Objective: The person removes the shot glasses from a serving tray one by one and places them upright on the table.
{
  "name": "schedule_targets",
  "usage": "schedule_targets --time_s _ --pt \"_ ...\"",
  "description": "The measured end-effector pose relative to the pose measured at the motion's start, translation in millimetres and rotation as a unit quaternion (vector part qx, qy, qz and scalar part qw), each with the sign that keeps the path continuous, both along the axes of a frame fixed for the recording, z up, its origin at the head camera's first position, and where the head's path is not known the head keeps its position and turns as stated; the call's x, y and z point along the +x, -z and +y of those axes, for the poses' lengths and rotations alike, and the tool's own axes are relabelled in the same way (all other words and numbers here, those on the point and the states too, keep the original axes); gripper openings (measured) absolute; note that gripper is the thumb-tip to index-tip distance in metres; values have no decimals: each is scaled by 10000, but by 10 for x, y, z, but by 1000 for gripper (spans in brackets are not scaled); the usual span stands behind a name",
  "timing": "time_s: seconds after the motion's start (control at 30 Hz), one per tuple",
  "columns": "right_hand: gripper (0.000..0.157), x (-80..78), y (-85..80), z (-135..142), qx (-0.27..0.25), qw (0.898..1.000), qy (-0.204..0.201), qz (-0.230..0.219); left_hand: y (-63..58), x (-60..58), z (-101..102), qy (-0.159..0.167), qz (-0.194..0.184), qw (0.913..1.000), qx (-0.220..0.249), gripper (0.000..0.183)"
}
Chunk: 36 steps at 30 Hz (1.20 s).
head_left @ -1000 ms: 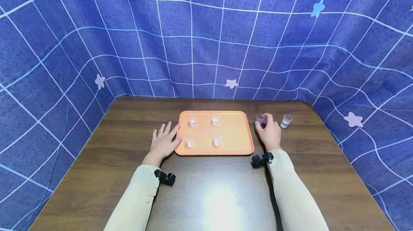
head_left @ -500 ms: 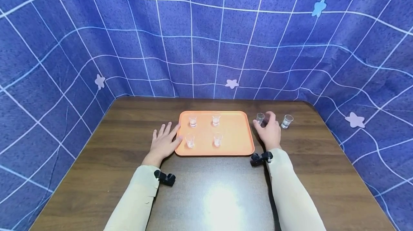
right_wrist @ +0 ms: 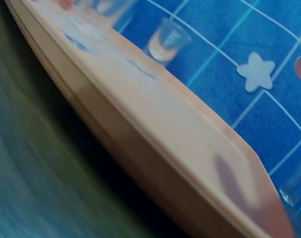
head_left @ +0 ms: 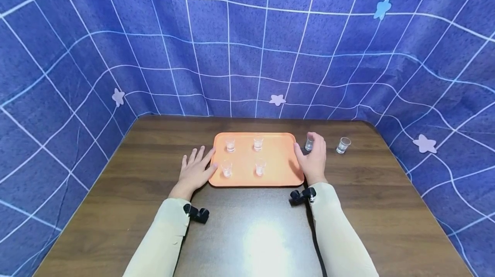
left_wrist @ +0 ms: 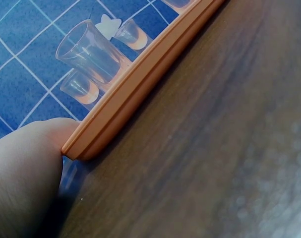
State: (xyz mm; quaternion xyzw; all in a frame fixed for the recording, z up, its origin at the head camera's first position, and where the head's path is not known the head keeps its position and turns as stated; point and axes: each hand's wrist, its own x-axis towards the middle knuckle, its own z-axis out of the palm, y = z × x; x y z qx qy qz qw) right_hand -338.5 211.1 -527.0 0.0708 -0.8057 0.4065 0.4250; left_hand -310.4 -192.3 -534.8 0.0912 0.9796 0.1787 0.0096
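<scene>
On the wooden table lies an orange tray [head_left: 280, 156] carrying several clear shot glasses, among them a front-left glass [head_left: 227, 168] and a back-right one [head_left: 258, 143]. My left hand [head_left: 194, 171] has its fingers spread and rests at the tray's left edge. At the right edge is my right hand [head_left: 314, 159], thumb apart from the fingers and over the rim. A shot glass [head_left: 309, 144] stands just beyond it, partly hidden by the fingers; the thumb is clear of it. In the right wrist view, part of that glass [right_wrist: 296, 187] shows at the right border.
Another shot glass [head_left: 343, 145] stands on the table [head_left: 386, 191] to the right of my right hand. A blue curtain [head_left: 247, 62] with white lines and stars hangs behind and around the table.
My right hand has moved left from around the shot glass to the tray's right edge, and its thumb has come away from the glass. My left hand stays at the tray.
</scene>
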Motion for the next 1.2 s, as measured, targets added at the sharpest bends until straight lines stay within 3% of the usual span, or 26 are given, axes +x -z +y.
schedule_targets --time_s 0.13,0.27,0.47,0.7,0.87,1.2 --pt "52 12 -47 -138 -7 9991 -407 -122 -17 -7 -5 0 -14 10000 -41 67" --pt "57 11 -116 -273 -85 9930 -885 -772 -20 6 -9 1 67 10000 -38 66" --pt "57 -35 -209 -504 -363 9700 -1569 -1821 -13 24 -1 -23 123 9999 -11 66" --pt "60 -134 -225 -759 -896 9351 -2346 -2502 -32 36 4 -30 114 9999 -26 66" --pt "64 -189 -166 -859 -899 9208 -2467 -2883 -7 52 12 -41 105 9999 -49 65" --pt "63 -320 -108 -949 -570 9194 -2470 -3007 -25 33 18 -31 126 9999 -41 64"
